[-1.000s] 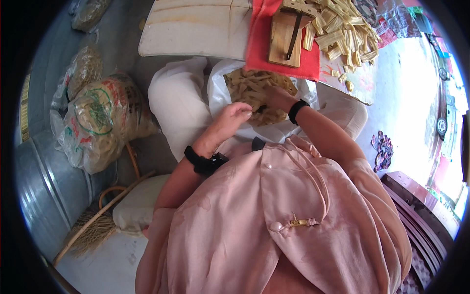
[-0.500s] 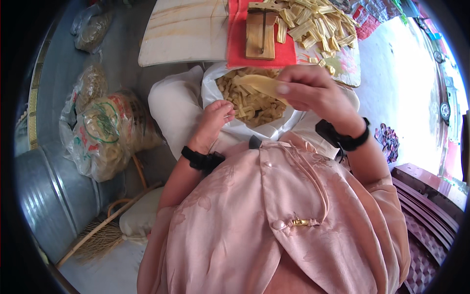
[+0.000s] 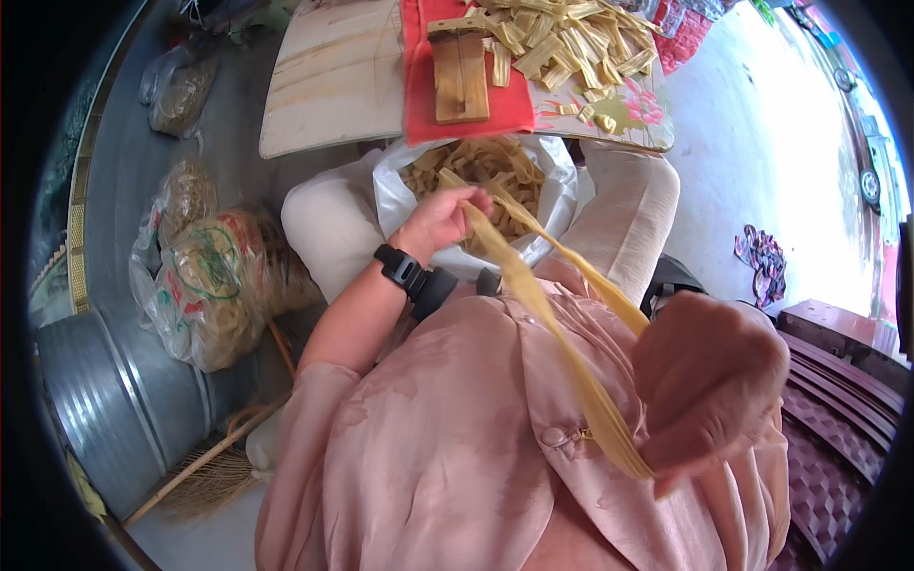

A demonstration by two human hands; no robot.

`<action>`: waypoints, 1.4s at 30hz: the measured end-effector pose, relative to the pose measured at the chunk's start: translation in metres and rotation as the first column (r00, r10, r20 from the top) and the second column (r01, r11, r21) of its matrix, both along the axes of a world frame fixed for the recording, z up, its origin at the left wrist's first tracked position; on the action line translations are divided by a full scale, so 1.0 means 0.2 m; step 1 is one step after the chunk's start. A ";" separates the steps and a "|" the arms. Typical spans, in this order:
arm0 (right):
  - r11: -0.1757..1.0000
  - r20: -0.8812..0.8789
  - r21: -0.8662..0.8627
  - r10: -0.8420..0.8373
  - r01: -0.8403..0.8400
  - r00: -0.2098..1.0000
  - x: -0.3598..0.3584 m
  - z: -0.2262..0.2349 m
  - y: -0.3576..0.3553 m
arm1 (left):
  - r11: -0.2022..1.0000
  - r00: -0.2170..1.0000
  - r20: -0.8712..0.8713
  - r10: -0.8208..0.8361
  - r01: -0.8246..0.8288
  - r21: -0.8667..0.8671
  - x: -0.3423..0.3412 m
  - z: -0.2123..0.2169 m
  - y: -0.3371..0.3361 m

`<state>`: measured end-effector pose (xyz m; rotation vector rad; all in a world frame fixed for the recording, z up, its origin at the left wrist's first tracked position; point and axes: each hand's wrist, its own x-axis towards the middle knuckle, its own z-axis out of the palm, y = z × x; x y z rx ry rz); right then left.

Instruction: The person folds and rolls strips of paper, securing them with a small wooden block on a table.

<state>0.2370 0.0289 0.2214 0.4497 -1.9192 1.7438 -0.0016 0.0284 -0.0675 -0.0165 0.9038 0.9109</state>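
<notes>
My left hand (image 3: 443, 221) is closed, pinching one end of a long pale-yellow fibrous strip (image 3: 538, 309) at the near left rim of a white plastic bag. The strip runs slantwise across my pink shirt to my right hand (image 3: 714, 381), closed and blurred at the lower right. A second yellow length (image 3: 590, 276) stretches from beyond my left fingers toward the right hand; whether the two are joined I cannot tell. Short yellow pieces fill much of the white bag (image 3: 557, 171) between my knees.
A low table (image 3: 328, 86) stands ahead, bearing a red cloth (image 3: 419, 95), a wooden block with a slot (image 3: 462, 81) and a pile of yellow strips (image 3: 581, 48). Filled clear bags (image 3: 214, 276), a metal drum (image 3: 105, 400) and a twig broom (image 3: 195, 476) are left; purple ridged panels (image 3: 838, 447) are right.
My right hand has swung from above the bag down and right toward my body, drawing the yellow strip out long. My left hand has moved slightly right and now pinches the strip.
</notes>
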 end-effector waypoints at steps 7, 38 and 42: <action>0.988 -0.211 -0.144 -0.090 0.060 0.973 0.14 0.05 0.08 | 0.955 0.955 0.103 0.278 -0.264 -0.133 -0.22 0.05 -0.08; 0.842 0.609 0.032 -0.444 0.539 0.657 -0.46 -0.67 0.21 | 0.675 0.811 -0.451 0.372 0.096 0.731 -0.01 0.75 -0.17; 0.729 0.350 0.298 -0.684 0.617 0.640 -0.47 -0.72 0.24 | 0.660 0.692 -0.579 0.432 0.195 0.726 -0.03 0.77 -0.10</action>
